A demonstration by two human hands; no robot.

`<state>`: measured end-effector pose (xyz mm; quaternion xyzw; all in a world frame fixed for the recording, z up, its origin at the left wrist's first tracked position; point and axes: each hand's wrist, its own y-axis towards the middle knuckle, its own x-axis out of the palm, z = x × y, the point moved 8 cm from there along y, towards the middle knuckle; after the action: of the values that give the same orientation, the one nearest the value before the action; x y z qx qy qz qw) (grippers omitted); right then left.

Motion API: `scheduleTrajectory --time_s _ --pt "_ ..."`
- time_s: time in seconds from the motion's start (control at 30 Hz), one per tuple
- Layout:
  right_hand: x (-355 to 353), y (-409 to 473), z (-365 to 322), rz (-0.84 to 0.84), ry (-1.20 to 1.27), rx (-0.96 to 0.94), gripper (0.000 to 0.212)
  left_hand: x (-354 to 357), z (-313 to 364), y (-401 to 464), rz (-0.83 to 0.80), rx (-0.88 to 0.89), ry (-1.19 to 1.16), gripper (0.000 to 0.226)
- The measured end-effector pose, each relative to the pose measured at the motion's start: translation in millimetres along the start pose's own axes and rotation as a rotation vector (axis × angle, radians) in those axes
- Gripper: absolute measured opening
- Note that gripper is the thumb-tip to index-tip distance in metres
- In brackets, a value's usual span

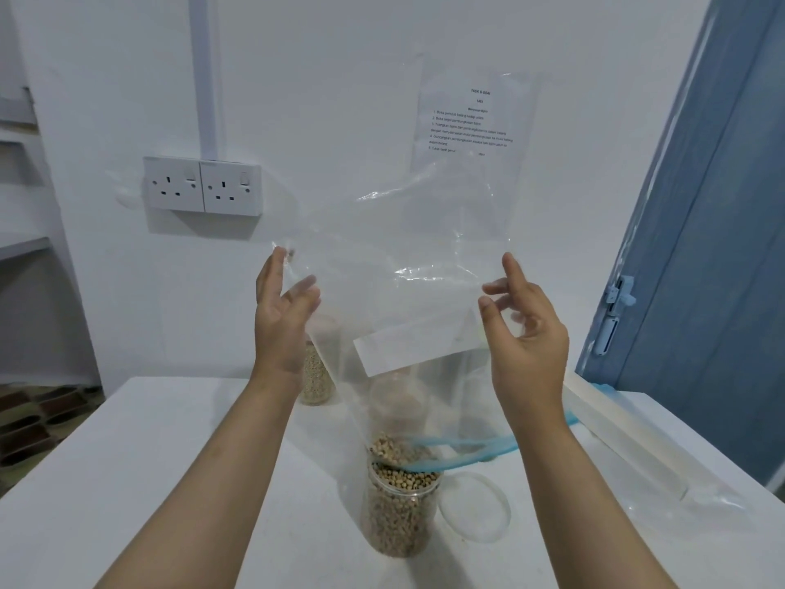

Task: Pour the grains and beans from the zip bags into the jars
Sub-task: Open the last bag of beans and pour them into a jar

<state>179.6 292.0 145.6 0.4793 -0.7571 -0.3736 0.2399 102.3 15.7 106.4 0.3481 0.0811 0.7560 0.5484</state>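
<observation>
Forearms come up from the bottom edge, one each side of the clear plastic jar of tan beans [399, 510], which stands upright on the white tabletop [170, 482] betw. my arms. Jar is nearly full, beans up to approx. the rim. Just right of it lies the clear round lid [473, 508], flat on the table, beside the jar, not on it. Bare tabletop to the left of the jar; on the right a second clear zip bag w/ blue strip [628, 435] lies flat along the right edge.

I hold the big clear zip bag [403, 265] upside down over the jar. Its blue zip mouth [463, 452] hangs open at the jar's rim, and the last beans [393, 448] sit in the lowest corner, just above the opening. Rest of the bag looks emptied.

My left hand [282, 308] pinches the bag's upper left corner, thumb and fingers half curled on the film. My right hand [524, 329] grips the upper right edge the same way, fingers loosely bent round the plastic.

Further back, behind my left wrist, a second clear jar of pale grains [316, 376] stands near the wall, well filled. On the white wall: a double socket [203, 187] and a printed sheet [471, 121]; blue door [696, 248] at right.
</observation>
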Motion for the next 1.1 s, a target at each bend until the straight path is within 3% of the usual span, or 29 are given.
scheduleTrajectory --time_s 0.27,1.1 --pt "-4.7 -0.2 4.3 0.001 0.017 0.031 0.047 11.6 -1.7 0.4 -0.073 -0.028 -0.032 0.069" --pt "-31.2 -6.6 14.8 0.060 0.003 0.030 0.049 30.8 10.4 -7.6 -0.135 0.047 0.130 0.070"
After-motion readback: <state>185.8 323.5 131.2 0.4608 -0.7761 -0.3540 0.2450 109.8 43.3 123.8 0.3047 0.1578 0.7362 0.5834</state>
